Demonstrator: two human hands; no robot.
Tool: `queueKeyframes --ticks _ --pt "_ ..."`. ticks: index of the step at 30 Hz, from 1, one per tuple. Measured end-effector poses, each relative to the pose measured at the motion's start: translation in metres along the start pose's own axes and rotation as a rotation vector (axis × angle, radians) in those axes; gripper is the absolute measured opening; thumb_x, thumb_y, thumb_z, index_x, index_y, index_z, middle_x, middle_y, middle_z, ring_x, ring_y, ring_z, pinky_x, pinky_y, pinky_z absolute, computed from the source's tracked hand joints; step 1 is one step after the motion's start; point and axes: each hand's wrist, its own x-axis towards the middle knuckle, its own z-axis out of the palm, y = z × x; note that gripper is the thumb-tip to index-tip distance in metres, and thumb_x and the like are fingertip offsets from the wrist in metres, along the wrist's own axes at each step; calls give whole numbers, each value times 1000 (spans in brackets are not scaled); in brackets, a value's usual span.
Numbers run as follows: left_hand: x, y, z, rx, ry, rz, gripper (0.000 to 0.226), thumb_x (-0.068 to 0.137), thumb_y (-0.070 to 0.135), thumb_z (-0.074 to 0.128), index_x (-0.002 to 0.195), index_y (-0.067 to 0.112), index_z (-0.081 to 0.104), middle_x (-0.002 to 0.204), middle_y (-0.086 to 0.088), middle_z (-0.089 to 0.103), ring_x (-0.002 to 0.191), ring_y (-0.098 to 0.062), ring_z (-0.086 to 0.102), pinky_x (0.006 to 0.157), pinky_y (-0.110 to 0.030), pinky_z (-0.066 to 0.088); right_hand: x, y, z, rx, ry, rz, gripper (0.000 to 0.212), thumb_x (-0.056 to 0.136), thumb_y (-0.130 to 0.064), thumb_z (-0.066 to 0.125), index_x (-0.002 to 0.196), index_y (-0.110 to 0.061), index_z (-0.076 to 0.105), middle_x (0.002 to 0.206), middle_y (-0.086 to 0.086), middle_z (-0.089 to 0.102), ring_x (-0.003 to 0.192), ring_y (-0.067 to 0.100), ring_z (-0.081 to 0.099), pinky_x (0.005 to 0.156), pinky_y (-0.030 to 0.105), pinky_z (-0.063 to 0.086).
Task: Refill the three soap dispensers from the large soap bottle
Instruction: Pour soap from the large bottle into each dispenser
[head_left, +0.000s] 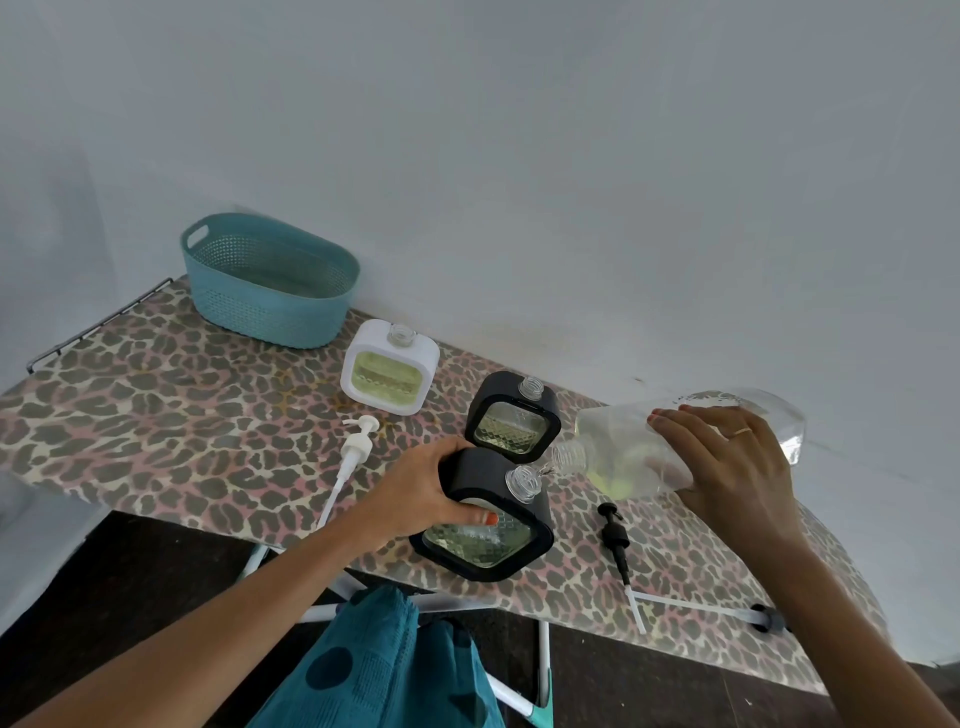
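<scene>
The pour into the black square-framed dispenser with the clear faceted window (488, 525) is under way, and by my reckoning it is the last or near the last of the three. The white square-framed dispenser (390, 367), standing toward the far edge of the leopard-print bench (156, 405) near the teal perforated plastic basket (270, 278), shows yellow-green liquid well up its window, and the second black square-framed dispenser (514, 418), just behind the one in hand, shows liquid too, though how full I cannot tell. All three necks are open, so the pumps must go back on afterwards: the white pump with its long tube (353, 457) lies near the front edge, the black pump with its clear tube (615, 540) lies toward the right end, and I see no third pump. The left hand (421, 493) has its grip clamped around the tilted dispenser near the front edge. The right hand (727, 457) is wrapped over the large clear plastic soap bottle (675, 441), tipped almost flat, its threaded mouth just beside the dispenser's neck. Only a little pale yellow soap pools in its lower side; the rest looks empty.
</scene>
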Motion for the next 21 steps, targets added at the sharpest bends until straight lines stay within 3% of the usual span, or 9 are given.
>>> queueKeyframes --ticks 12,15,18,21 --pt "-1 -1 0 1 15 4 50 53 28 87 88 39 54 84 15 65 78 8 61 67 -6 46 6 -3 -3 8 8 -18 35 58 -8 85 89 -5 72 88 4 73 80 28 69 71 39 51" --pt "-1 -1 0 5 11 2 50 53 29 87 89 39 54 85 14 65 78 6 61 68 -8 47 6 -3 -2 7 27 -29 25 67 -9 81 90 -5 72 89 4 73 81 28 69 71 39 51" --pt "-1 -1 0 18 9 -1 52 53 31 87 92 38 54 88 13 66 81 1 63 75 -17 51 7 -2 -2 5 36 -44 18 77 -14 62 91 -6 71 89 4 73 82 28 69 72 38 50" --pt "-2 0 1 13 5 0 52 53 31 87 94 36 55 88 12 66 82 -1 63 77 -19 52 7 -2 -3 1 32 -49 19 75 -14 65 91 -6 71 90 3 73 82 28 69 72 38 50"
